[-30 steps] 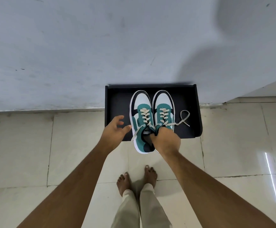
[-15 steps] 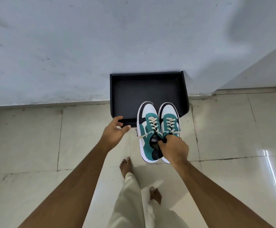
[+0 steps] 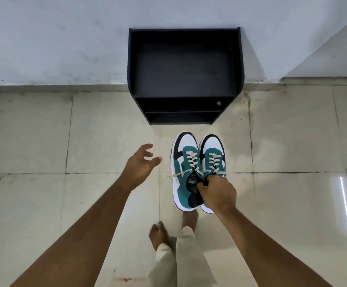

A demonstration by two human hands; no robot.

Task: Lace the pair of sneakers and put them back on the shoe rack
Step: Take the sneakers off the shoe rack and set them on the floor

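— Two bare feet (image 3: 162,235) are nearest, on the pale tiled floor (image 3: 33,141), with light trouser legs (image 3: 187,255) above them. What comes after?

— Both forearms reach forward from the near edge. The right hand (image 3: 217,194) is closed on the pair of sneakers (image 3: 197,168); its fingers pinch the two inner collars together, so both shoes hang from this one hand.

— Are the shoes on the floor?

— I cannot tell for sure, but they seem to be held above the tiles. They are side by side and touching, toes pointing to the far side. They are teal, white and black, and the cream laces (image 3: 191,160) are threaded through the eyelets. One loose lace end falls over the left side of the left shoe.

— And the other hand?

— The left hand (image 3: 140,164) is spread, fingers a little curled, holding nothing. It is just left of the sneakers, not touching them.

— Where is the rack?

— The black shoe rack (image 3: 186,69) stands farther, against the grey wall (image 3: 54,38). The sneakers are in front of it, apart from it.
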